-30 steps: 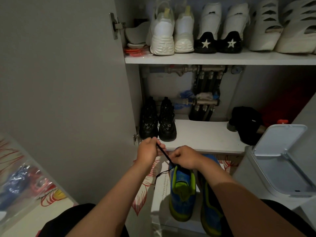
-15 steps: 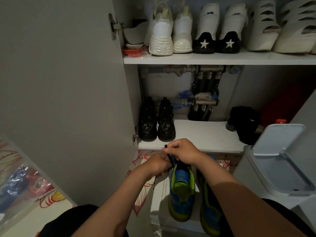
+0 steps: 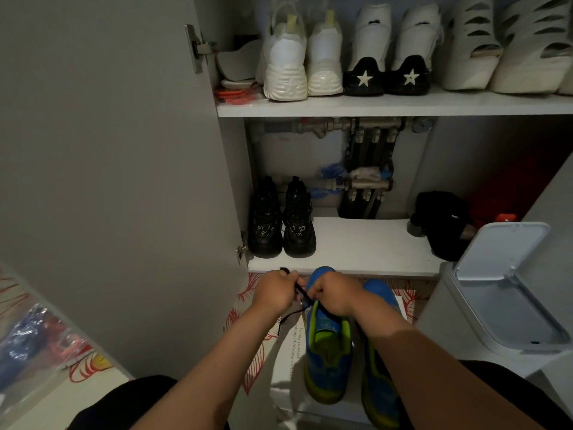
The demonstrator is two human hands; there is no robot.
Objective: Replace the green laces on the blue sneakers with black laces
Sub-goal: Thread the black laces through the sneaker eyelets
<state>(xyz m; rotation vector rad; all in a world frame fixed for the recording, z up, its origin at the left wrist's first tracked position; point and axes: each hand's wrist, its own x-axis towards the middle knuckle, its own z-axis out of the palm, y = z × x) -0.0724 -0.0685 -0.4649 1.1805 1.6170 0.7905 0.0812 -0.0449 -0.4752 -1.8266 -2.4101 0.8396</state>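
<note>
Two blue sneakers with yellow-green trim stand side by side on a white box [image 3: 286,361] below me, toes pointing away. The left sneaker [image 3: 327,352] has a black lace [image 3: 302,295] running out of its upper eyelets. My left hand [image 3: 274,293] grips the lace's free end, whose tip sticks out above the fist. My right hand [image 3: 333,294] pinches the lace over the shoe's tongue. The right sneaker [image 3: 379,380] is partly hidden under my right forearm. No green lace shows.
An open cupboard faces me: black shoes [image 3: 280,223] and a black bundle [image 3: 441,223] on the lower shelf, white shoes [image 3: 302,57] above. Its grey door [image 3: 108,166] stands at left. A white bin with raised lid [image 3: 502,293] sits close at right. A plastic bag [image 3: 34,342] lies at left.
Both hands have dropped lower over the left sneaker. My left hand has moved back out to the left, drawing the black lace taut between the hands.
</note>
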